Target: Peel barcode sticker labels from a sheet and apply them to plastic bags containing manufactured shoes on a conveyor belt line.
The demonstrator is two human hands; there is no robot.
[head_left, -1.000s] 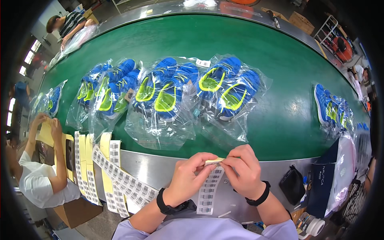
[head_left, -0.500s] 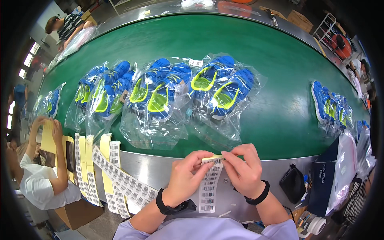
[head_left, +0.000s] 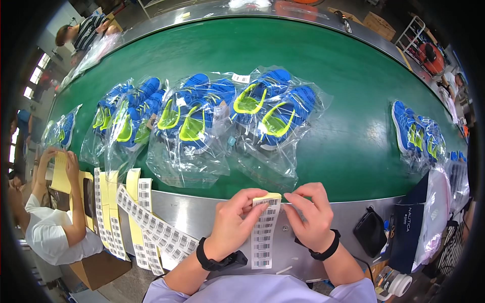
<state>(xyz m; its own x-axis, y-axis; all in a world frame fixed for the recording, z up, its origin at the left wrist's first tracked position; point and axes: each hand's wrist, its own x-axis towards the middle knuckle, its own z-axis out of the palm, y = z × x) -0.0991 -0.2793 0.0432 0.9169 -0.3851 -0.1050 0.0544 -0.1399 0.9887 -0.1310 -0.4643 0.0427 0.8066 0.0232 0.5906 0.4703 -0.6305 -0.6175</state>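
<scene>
My left hand (head_left: 233, 222) pinches the upper end of a strip of white barcode labels (head_left: 262, 237) between thumb and fingers. The strip's yellow backing shows at the top, and its lower end hangs over the metal edge. Just right of the strip, my right hand (head_left: 310, 217) is raised with thumb and index fingertip apart; no label shows between them. Beyond my hands, blue shoes with lime-green linings (head_left: 278, 118) lie in clear plastic bags on the green conveyor belt (head_left: 348, 151). Another bagged pair (head_left: 194, 118) lies to their left.
More label strips (head_left: 156, 227) lie on the metal ledge at left. A black pouch (head_left: 371, 231) and a dark blue box (head_left: 404, 232) are at right. Further bagged shoes (head_left: 417, 134) sit at far right. A co-worker (head_left: 58, 230) handles yellow sheets at left.
My right hand has come away from the top of the label strip, its fingers parting. The bagged shoes on the belt have shifted slightly left.
</scene>
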